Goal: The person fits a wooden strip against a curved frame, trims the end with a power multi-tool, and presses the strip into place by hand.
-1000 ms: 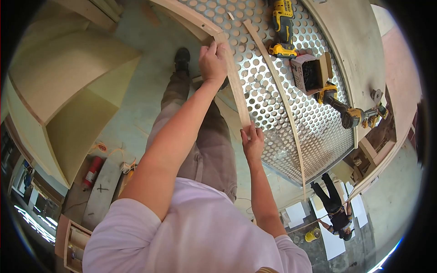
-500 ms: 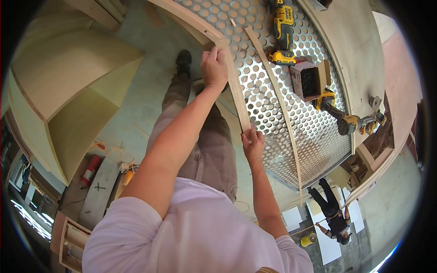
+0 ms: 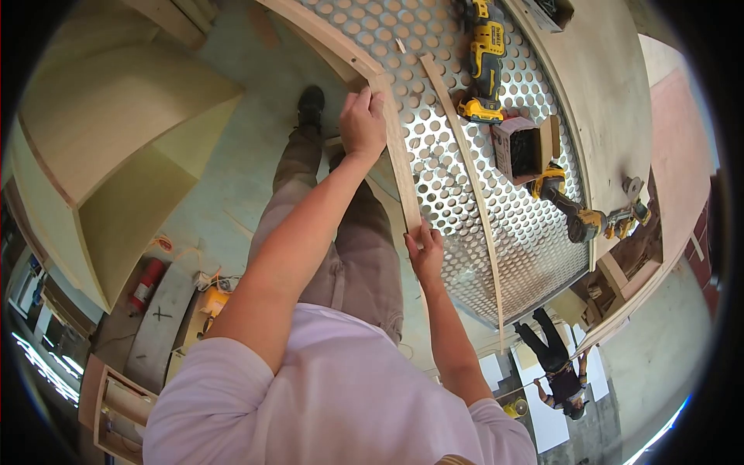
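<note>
A short wooden strip runs along the edge of the perforated metal sheet. My left hand is closed around the strip's far end, where it meets a longer curved wooden edge. At the near end, my right hand pinches the strip between thumb and fingers. The left fingertips are partly hidden behind the wood. A thin, long wooden strip lies loose across the metal sheet, right of my hands.
On the sheet lie a yellow-black power tool, an open box of dark fasteners and a second power tool. A curved wooden structure stands left. Another person is at lower right. A fire extinguisher is at lower left.
The view has shifted slightly, so the box, tools and other person appear a little lower or further left. Both hands keep their hold on the short wooden strip.
</note>
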Demonstrator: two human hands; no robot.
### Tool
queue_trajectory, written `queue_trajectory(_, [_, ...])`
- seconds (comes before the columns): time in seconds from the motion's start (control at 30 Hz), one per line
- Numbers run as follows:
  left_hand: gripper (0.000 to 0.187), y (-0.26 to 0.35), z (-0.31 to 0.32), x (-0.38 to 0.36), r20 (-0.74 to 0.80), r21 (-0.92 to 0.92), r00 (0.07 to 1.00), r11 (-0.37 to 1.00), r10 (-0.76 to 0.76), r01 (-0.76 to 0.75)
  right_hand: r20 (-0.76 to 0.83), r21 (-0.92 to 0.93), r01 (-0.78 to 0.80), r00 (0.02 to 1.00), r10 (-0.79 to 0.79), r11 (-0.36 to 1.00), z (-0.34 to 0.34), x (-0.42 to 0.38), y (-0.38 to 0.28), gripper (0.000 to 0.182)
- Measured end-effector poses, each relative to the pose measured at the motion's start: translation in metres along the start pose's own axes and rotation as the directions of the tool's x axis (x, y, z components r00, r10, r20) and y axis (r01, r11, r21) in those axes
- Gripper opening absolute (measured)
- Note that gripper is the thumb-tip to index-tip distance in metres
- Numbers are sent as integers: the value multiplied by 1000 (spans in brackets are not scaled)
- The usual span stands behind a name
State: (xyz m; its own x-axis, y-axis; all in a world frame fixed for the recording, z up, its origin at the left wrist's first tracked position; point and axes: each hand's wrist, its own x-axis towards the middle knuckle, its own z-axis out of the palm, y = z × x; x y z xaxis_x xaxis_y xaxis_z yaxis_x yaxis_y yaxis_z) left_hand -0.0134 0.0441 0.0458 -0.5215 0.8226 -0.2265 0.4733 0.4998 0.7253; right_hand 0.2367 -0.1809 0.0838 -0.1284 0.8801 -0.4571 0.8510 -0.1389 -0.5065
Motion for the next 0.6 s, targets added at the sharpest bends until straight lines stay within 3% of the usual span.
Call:
queue_trajectory(0.17, [17,-3,2,0,-13,-38,1000,999,-10,9,8,34,-64,998,64,997,-4,-2,-7,69])
queue_trajectory(0.37, [26,-8,4,4,-6,-88,1000,996,-13,13,123,83,-95,989,84,992,-26,-19,10,79])
queue_trajectory(0.47, [33,-6,4,-1,60,-131,996,988,-72,79,214,3,-141,967,137,990,-64,-22,8,82])
queue_trajectory(0.6, [34,10,-5,-24,176,-197,950,936,-258,290,233,-45,-125,964,132,991,-82,-22,32,79])
